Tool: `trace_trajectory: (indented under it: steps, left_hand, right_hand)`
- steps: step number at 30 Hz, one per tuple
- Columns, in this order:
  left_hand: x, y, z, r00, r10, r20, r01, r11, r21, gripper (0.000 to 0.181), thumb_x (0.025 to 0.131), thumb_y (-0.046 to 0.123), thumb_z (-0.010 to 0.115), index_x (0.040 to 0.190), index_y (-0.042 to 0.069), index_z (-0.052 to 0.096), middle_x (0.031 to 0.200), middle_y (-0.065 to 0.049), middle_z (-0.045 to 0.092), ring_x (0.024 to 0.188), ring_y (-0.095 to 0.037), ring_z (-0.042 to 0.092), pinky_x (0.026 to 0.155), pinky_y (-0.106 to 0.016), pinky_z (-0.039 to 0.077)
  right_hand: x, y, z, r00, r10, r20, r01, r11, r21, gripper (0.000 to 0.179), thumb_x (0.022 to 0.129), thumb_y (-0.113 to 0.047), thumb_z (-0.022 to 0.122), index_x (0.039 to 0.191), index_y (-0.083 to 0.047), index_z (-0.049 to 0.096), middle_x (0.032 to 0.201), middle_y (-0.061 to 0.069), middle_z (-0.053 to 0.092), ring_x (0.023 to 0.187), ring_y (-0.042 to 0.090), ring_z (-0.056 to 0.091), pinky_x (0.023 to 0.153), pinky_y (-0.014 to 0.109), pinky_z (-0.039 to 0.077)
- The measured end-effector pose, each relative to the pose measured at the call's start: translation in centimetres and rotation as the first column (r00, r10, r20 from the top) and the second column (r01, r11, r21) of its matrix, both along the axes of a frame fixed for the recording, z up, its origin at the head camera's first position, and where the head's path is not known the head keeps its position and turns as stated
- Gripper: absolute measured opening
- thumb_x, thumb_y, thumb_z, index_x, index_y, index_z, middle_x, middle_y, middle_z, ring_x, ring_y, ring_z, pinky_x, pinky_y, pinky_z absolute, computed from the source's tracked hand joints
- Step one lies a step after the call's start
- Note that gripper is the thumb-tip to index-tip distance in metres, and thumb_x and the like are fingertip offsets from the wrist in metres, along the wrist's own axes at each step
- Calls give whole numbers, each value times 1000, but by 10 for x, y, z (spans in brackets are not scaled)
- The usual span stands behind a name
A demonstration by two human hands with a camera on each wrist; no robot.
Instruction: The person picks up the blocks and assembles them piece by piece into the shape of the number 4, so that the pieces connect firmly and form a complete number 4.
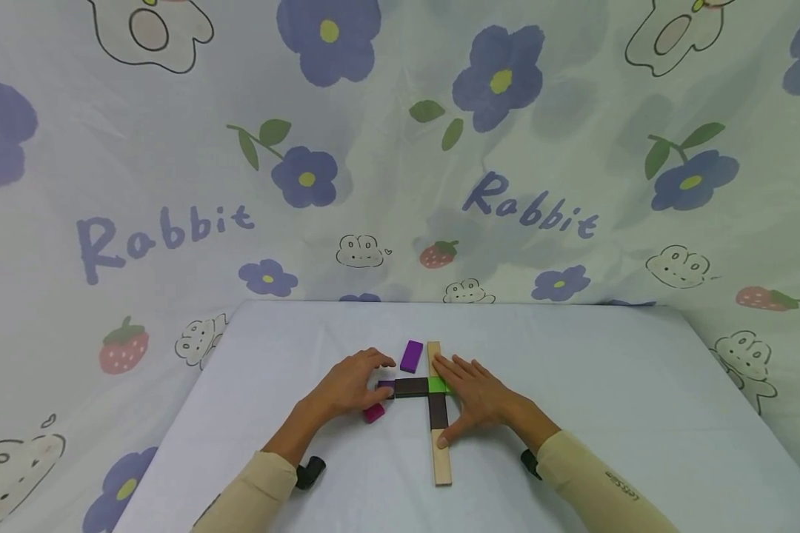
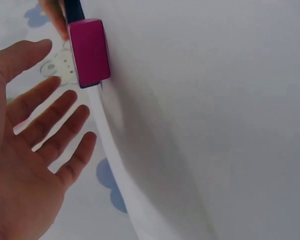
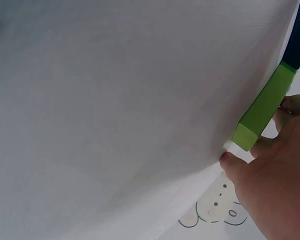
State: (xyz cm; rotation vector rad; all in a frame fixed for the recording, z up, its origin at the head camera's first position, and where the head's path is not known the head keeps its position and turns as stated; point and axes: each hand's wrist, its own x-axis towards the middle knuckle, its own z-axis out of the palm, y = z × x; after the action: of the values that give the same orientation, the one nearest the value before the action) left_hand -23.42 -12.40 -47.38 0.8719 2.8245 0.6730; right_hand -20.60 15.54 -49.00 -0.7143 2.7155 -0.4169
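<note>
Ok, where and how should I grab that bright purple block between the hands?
Pinch the purple block by its two long sides, near the middle, probably from above with the left hand: it lies flat, narrow that way, with a slim gap before the far pale block.

A white-topped table point(image 1: 573, 355) spans the near part of the scene. Beyond its far edge rises a pale, wrinkled cloth point(image 1: 387, 163) printed with purple, yellow-centred flowers point(image 1: 307, 178), green leaves point(image 1: 275, 132), outlined rabbits point(image 1: 678, 266) and "Rabbit" lettering point(image 1: 172, 233) at left and right. Red strawberries point(image 1: 124, 352) sit left, right and far centre.
</note>
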Motion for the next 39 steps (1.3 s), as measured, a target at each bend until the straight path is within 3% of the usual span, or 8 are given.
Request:
trace_trajectory:
  steps: [14,22,32,39]
  left_hand:
    - [-8,3,5,996,36,77,-41,997,64,57,91,28,75,143,17,55,147,-6,52,138,-29,46,112,-52,38]
    - [-18,3,2,989,65,133,-77,993,91,62,92,32,74,147,18,51,153,-5,46,143,-28,41,113,-52,36]
    - [-26,7,-1,991,38,126,-50,994,95,63,93,33,70,149,16,48,155,-7,44,144,-28,39,115,-51,34]
    - [-36,10,-5,988,31,153,-55,986,155,64,93,27,74,149,13,48,154,-10,45,143,-31,40,114,-51,34]
  right_hand:
    - [0,0,-1,1000,2,-3,-2,1000,-1,138,59,-81,78,164,-18,16,169,0,13,155,29,10,122,54,10]
    - [0,-1,-1,1000,-8,1,8,1000,9,138,58,-81,78,164,-19,16,169,-1,13,155,28,10,122,54,10]
    - [0,-1,-2,1000,-8,-4,8,1000,10,138,58,-82,78,164,-19,16,169,-1,13,155,28,10,122,54,10]
    - [0,0,-1,1000,-5,-5,5,1000,11,138,58,-82,78,164,-19,16,169,-1,13,155,28,10,122,54,11]
